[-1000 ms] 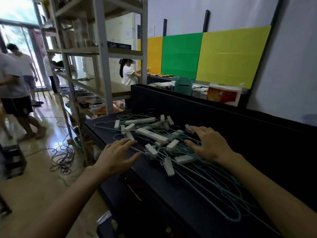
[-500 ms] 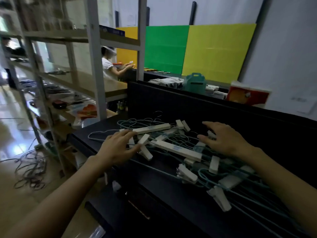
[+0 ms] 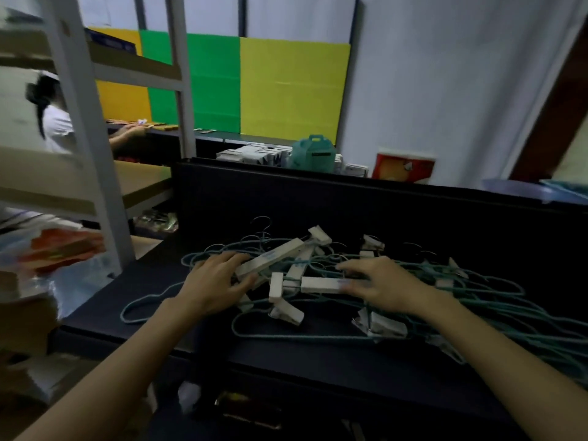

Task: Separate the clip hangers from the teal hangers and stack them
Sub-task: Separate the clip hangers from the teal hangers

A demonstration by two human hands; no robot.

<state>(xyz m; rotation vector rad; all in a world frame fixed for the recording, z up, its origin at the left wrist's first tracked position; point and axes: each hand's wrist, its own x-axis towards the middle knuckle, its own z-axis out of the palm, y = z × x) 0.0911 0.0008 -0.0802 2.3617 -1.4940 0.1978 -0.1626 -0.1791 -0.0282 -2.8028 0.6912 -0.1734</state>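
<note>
A tangled pile of thin teal hangers point(image 3: 490, 300) and white clip hangers point(image 3: 273, 259) lies on a black table point(image 3: 318, 361). My left hand point(image 3: 216, 284) rests on the pile's left side, fingers curled around the end of a white clip-hanger bar. My right hand point(image 3: 385, 284) lies flat on the pile's middle, its fingers spread over another white bar point(image 3: 321, 285). Loose white clips point(image 3: 381, 324) stick out near the front. One teal hanger point(image 3: 143, 308) pokes out to the left.
A black raised panel point(image 3: 350, 202) walls the table's far edge. A metal shelf rack point(image 3: 92, 154) stands at the left. Behind the panel sit a teal box point(image 3: 313, 152), a red box point(image 3: 402, 167) and coloured boards point(image 3: 286, 87). A person point(image 3: 57, 122) works at a far counter.
The view swung right and closer to the pile. My left hand moved onto the white bar and curled on it; my right hand slid toward the pile's middle.
</note>
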